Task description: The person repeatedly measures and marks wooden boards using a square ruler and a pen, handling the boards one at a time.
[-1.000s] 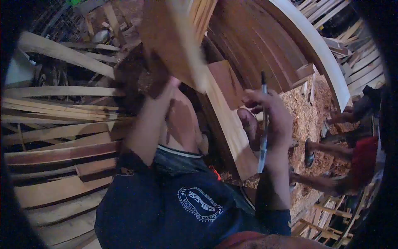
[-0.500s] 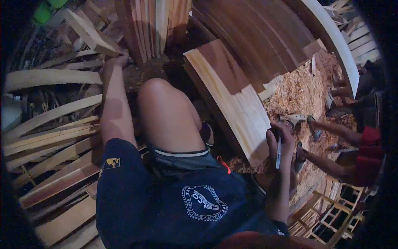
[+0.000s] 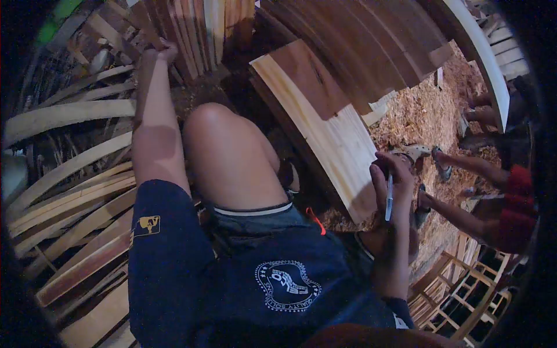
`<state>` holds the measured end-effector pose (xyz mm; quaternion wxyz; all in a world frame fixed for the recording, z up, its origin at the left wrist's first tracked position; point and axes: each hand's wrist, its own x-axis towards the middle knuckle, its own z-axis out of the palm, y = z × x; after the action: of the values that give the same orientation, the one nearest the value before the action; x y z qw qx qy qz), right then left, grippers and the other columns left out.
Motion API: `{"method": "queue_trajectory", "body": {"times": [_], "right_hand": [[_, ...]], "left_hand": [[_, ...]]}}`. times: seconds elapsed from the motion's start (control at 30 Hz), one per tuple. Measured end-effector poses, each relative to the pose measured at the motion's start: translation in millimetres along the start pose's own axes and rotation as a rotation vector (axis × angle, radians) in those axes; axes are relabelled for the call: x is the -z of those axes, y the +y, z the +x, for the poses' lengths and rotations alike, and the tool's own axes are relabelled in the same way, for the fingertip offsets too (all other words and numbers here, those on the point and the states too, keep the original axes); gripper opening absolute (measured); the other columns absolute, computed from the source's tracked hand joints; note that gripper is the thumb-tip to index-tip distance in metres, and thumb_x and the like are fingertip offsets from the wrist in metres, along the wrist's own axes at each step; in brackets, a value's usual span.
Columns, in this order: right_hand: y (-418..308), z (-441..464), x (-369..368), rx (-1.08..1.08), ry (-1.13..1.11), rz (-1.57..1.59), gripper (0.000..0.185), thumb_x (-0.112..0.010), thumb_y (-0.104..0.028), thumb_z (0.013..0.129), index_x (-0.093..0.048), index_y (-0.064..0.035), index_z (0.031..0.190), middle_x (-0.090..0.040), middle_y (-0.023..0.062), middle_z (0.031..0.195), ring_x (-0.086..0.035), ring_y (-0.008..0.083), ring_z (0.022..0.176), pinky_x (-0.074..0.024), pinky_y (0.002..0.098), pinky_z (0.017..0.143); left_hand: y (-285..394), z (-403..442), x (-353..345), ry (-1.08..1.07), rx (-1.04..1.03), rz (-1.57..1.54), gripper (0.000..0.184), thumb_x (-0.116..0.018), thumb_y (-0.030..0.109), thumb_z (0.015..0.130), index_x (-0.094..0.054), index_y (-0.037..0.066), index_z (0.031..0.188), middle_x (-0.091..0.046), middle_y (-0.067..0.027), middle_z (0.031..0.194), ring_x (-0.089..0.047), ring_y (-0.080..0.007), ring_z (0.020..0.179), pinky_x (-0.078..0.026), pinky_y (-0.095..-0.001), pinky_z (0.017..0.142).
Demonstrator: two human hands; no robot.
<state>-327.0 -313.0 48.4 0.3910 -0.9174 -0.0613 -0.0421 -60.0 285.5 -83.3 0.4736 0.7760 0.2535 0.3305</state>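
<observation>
My left hand (image 3: 165, 52) reaches out at the upper left, its fingers closed around the lower end of a wooden board (image 3: 145, 26), which is dim and partly blurred. Beside it stand several upright boards (image 3: 191, 35). My right hand (image 3: 399, 180) is curled at the right with a pen (image 3: 389, 200) held in it, the clear barrel pointing down along the palm. Just left of that hand lies a stack of curved boards whose top piece (image 3: 331, 133) is pale with a brown patch at its far end.
Curved wooden pieces (image 3: 69, 113) are piled along the left. More brown curved boards (image 3: 360, 52) and a long pale curved board (image 3: 484, 52) lie at the upper right. Wood shavings (image 3: 429, 122) cover the ground near another person's legs (image 3: 464, 223). Wooden frames (image 3: 464, 290) stand lower right.
The board in my left hand has turned and moved up, its broad pale face less visible. That hand has also gone up slightly. My right hand keeps the pen almost in place.
</observation>
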Motion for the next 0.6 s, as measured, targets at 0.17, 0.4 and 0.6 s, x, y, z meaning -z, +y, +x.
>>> {"method": "queue_trajectory", "body": {"times": [0.17,0.4,0.6], "right_hand": [[18.1,-8.2,-6.5,-0.075,-0.005,0.013,0.023,-0.072,-0.004,0.088,-0.068,-0.0012,0.11,-0.067,0.0082,0.087,-0.063,0.0143,0.078,-0.0507,0.0274,0.073],[30.4,-11.4,-5.3,-0.113,-0.018,-0.058,0.023,-0.071,-0.005,0.087,-0.068,-0.0012,0.109,-0.067,0.0116,0.085,-0.063,0.0161,0.073,-0.0508,0.0284,0.071],[44.1,-13.3,-15.2,-0.117,-0.024,-0.032,0.022,-0.069,-0.002,0.085,-0.068,-0.0007,0.107,-0.066,0.0123,0.085,-0.065,0.0193,0.074,-0.051,0.0292,0.07]], "left_hand": [[-6.5,7.3,-9.2,0.0,-0.06,0.118,0.058,-0.059,0.059,0.091,-0.059,0.01,0.121,-0.066,-0.0128,0.107,-0.064,-0.0274,0.096,-0.053,-0.0425,0.082],[-6.7,11.3,-7.9,0.014,-0.118,0.205,0.059,-0.058,0.06,0.091,-0.059,0.009,0.122,-0.067,-0.0149,0.109,-0.065,-0.0294,0.098,-0.053,-0.0436,0.083],[-11.9,12.2,-9.7,0.017,-0.169,0.26,0.061,-0.058,0.06,0.091,-0.058,0.008,0.122,-0.067,-0.0168,0.11,-0.066,-0.0312,0.099,-0.053,-0.0445,0.084]]}}
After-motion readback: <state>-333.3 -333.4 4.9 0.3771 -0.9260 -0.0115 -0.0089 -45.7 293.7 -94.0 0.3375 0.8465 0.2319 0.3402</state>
